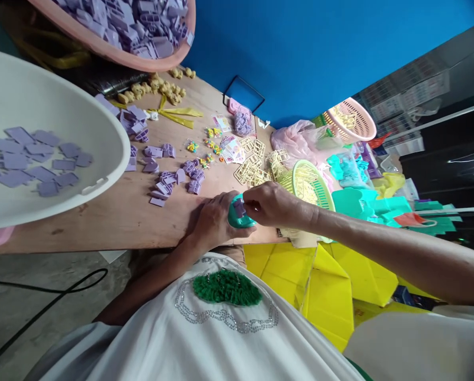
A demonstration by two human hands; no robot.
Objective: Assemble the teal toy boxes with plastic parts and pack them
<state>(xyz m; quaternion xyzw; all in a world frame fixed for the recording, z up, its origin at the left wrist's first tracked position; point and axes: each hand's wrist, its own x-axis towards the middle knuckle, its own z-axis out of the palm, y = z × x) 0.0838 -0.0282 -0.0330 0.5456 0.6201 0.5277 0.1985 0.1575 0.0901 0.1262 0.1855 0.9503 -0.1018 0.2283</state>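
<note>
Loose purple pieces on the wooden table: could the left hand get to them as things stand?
Probably yes: the left hand steadies the teal piece, and bare table separates it from the purple pieces.

Teal plastic piece (237,214): small, rounded, glossy, with 1 purple insert (240,208) on its upper face (details blurred); sits at the wooden table's near edge, between both hands.

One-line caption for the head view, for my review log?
Both hands, left hand and right hand, hold a teal plastic piece at the wooden table edge, beside scattered purple parts.
</note>
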